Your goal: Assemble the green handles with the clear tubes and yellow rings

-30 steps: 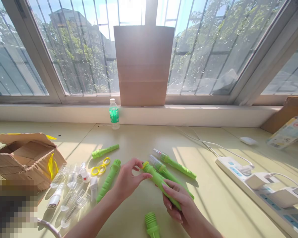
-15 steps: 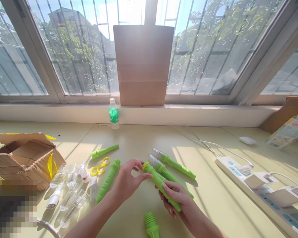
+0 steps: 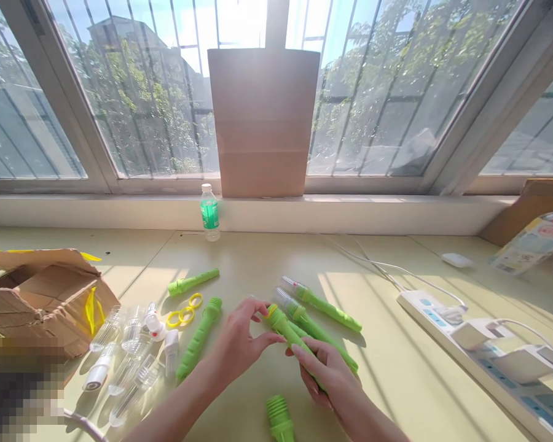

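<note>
My right hand is wrapped round a green plastic handle, tilted with its threaded end up and to the left. A yellow ring sits round that end. My left hand is beside the ring, its thumb and fingers apart, the fingertips close to the handle's end; whether they touch it I cannot tell. Behind the held handle lie two green handles with clear tips. Left of my left hand are a green handle, a shorter-looking one and loose yellow rings. Another threaded handle lies at the front edge.
Several clear plastic tubes and white-capped pieces lie at left by an open cardboard box. A green-labelled bottle stands by the sill. On the right, a power strip holds plugged chargers and cables.
My left thumb has come away from the held handle and the left fingers have spread wider. The right hand still grips the handle, and the view has shifted slightly.
</note>
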{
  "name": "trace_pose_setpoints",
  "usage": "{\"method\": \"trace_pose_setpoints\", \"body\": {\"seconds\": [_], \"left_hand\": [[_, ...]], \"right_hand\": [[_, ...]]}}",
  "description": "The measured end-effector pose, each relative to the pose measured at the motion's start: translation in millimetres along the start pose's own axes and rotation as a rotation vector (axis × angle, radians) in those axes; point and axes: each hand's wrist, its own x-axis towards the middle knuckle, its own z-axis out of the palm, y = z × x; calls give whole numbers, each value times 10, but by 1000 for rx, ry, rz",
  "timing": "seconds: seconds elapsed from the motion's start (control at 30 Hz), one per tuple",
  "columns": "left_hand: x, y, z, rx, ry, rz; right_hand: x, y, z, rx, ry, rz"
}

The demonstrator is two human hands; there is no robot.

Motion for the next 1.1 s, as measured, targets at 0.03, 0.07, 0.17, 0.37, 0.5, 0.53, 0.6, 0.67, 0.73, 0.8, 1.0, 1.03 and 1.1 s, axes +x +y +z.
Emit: {"method": "trace_pose_setpoints", "body": {"seconds": [0.03, 0.07, 0.17, 0.37, 0.5, 0.53, 0.6, 0.67, 0.73, 0.8, 1.0, 1.03, 1.1], "left_hand": [[4, 6, -3, 10, 5, 10], [9, 12, -6, 18, 10, 18], [19, 28, -7, 16, 34, 3], [21, 60, 0, -19, 67, -33], [15, 93, -15, 26, 103, 14], [12, 99, -17, 34, 111, 29], [6, 109, -17, 48, 120, 42], [2, 118, -13, 53, 111, 34], [3, 128, -7, 50, 83, 13], [9, 134, -3, 38, 49, -4], [22, 138, -6, 15, 49, 5], [21, 137, -7, 22, 51, 5], [18, 132, -12, 25, 49, 10]], "right_hand": [[4, -12, 10, -17, 3, -6], [8, -21, 16, -25, 1, -12], [16, -23, 21, 3, -20, -5], [-17, -5, 15, 130, -52, 28], [-36, -37, 1, 142, -33, 37], [-35, -43, -4, 135, -39, 24], [-28, -43, -9, 117, -69, -18], [-16, -29, -3, 70, -83, -53], [-5, -6, 12, 20, -73, -62], [2, 19, 27, -8, -59, -67], [-8, 56, 25, 39, -15, -35], [-11, 50, 24, 46, -11, -24], [-14, 31, 24, 39, -10, -7]]}}
